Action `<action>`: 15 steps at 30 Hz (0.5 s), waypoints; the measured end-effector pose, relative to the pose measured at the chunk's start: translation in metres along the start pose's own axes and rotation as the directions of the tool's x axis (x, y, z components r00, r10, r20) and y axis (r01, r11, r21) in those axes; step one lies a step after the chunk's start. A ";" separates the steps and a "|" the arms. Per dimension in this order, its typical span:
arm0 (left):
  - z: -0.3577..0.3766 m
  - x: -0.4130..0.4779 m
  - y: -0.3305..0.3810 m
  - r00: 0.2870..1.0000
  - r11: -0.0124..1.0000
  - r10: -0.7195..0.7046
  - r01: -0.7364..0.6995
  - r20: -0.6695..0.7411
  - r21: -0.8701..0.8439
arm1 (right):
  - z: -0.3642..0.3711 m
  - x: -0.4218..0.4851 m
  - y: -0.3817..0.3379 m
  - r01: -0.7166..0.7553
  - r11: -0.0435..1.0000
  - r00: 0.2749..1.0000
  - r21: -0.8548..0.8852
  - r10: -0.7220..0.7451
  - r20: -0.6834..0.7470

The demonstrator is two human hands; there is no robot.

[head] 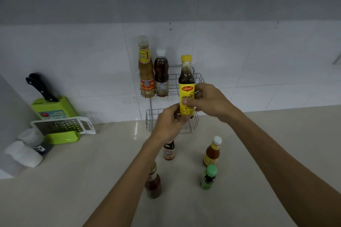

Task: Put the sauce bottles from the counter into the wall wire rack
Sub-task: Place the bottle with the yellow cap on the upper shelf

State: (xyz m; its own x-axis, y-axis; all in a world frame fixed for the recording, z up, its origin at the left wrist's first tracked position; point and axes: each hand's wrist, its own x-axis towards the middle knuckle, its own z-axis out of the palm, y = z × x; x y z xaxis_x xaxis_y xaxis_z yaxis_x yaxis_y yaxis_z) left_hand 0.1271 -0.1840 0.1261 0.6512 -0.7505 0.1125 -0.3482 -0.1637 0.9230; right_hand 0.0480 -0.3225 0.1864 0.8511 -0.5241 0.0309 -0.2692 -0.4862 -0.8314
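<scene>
Count: 7 sauce bottles in view. 2 stand in the upper tier of the wall wire rack (200, 79): a tall tan-sauce bottle (146, 68) w/ red-yellow label, large "1" readable, and just beside it a dark bottle (161, 73) w/ white cap. 1 is in hand: yellow-cap bottle (186, 86), dark sauce, yellow label, red badge w/ Thai script, held upright in front of the rack's right part, between upper and lower tier. 4 on the counter (258, 153): red-label bottle (169, 151) partly hidden by the left wrist; orange-sauce bottle (212, 151) w/ white cap; green-cap bottle (208, 178); dark-red bottle (153, 182) half behind the left forearm.

Hands: left hand (168, 123) wrapped round the bottle's base; right hand (210, 98) gripping its label, thumb on front.

Rack: 2 tiers; lower tier holds no bottle.

Surface/room: pale glossy stone-look counter, white wall tiles, grey band above.

Other items, far left: 1 green knife block (55, 107) w/ black-handled knife (39, 86), 1 white grater (63, 125), 2 white-lidded containers (27, 147). Block label text too blurred to read.
</scene>
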 end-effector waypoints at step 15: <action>-0.080 0.079 -0.038 0.873 0.927 -0.126 0.273 -0.471 0.259 | 0.021 0.122 -0.014 0.052 0.979 0.981 -0.198 -0.087 -0.174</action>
State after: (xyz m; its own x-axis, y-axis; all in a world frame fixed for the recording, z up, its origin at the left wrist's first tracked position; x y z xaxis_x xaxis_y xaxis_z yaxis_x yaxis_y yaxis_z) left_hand 0.2457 -0.1858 0.1294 0.9301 -0.3329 0.1555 -0.3192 -0.5224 0.7907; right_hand 0.1652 -0.3651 0.1907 0.7799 -0.5935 0.1990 -0.3089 -0.6413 -0.7023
